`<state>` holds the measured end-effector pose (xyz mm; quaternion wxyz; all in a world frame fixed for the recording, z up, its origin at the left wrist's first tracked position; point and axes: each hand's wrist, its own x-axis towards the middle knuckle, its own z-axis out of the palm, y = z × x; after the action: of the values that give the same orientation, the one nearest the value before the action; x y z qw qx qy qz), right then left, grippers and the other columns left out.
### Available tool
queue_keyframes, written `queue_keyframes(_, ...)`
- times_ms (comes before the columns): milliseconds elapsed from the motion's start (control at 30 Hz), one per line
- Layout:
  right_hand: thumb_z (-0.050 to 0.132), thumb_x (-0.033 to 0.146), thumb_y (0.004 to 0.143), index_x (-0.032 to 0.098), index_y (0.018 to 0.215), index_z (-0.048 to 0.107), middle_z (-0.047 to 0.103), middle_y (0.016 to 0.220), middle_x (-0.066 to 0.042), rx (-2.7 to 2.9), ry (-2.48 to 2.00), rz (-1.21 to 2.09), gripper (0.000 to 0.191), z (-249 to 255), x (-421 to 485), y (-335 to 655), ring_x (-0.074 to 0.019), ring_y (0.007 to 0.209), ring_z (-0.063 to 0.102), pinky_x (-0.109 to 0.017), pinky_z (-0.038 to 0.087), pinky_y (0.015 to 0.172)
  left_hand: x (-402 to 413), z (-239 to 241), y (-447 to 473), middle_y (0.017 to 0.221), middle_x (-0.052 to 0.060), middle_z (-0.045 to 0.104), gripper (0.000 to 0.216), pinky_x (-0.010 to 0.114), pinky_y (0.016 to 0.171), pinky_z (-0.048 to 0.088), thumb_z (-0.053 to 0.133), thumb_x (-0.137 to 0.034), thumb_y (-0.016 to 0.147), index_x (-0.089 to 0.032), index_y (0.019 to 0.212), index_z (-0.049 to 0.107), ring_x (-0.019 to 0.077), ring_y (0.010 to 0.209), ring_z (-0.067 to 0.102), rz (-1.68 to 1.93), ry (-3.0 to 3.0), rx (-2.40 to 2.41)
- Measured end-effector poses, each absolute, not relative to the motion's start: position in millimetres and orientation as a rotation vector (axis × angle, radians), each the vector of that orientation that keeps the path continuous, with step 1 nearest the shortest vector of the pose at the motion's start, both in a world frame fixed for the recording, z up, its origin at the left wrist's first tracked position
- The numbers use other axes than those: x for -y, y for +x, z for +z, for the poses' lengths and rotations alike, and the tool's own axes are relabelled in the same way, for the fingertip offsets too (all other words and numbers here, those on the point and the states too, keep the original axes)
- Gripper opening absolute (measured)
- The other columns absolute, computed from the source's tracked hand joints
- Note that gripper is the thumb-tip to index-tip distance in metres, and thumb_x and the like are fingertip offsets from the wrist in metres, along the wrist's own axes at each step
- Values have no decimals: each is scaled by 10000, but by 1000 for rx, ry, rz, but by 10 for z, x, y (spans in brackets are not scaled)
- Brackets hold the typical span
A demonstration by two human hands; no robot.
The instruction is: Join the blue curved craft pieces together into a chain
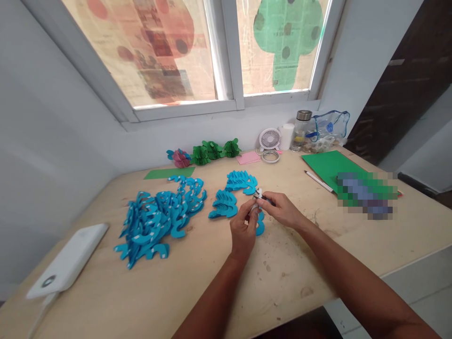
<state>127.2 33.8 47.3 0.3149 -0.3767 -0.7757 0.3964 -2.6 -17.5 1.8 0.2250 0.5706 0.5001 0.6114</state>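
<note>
Over the middle of the table, my two hands meet close together. My left hand [244,225] is closed in a pinch on a small white strip [260,192], part of which shows above the fingertips. My right hand [282,208] is closed around a small dark-handled tool [270,199]; its thin tip reaches toward the strip, and its kind is hard to make out. Beneath the hands a blue curved paper piece [260,225] lies partly hidden. Fanned blue paper pieces [223,205] rest just left of my left hand, with another fanned row [242,181] behind.
At left lies a large heap of blue paper pieces [155,219] with white patches, near a white power bank [68,261] with a cable. Along the back stand green paper figures [213,150], a small fan [270,139], a tape roll [270,157] and a bottle [301,129]. Green sheets [328,165] lie right.
</note>
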Motion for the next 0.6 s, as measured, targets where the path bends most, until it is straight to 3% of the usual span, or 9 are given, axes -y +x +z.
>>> queue_keyframes(233,418,464,860,151,714,529,448,582,30,1972,-916,1228,363,462,-333,1269,-85,539,382,-210,300,504,169,10,-28,768,28,664,268,201,524,479,519,-331,839,-179,1042,608,95,556,582,1689,1593,-1353)
queue_keyframes(333,431,448,854,156,703,514,445,595,32,2019,-951,1142,340,466,-331,1267,-87,555,389,-211,298,518,172,6,-29,804,39,670,277,201,510,477,513,-349,839,-175,1030,613,104,575,594,1671,1596,-1366)
queue_keyframes(600,461,411,833,173,655,462,411,553,49,2147,-1062,883,297,490,-313,1260,-86,539,363,-210,258,510,180,20,-29,669,0,620,276,191,504,456,499,-369,844,-171,984,629,94,541,549,1662,1603,-1411)
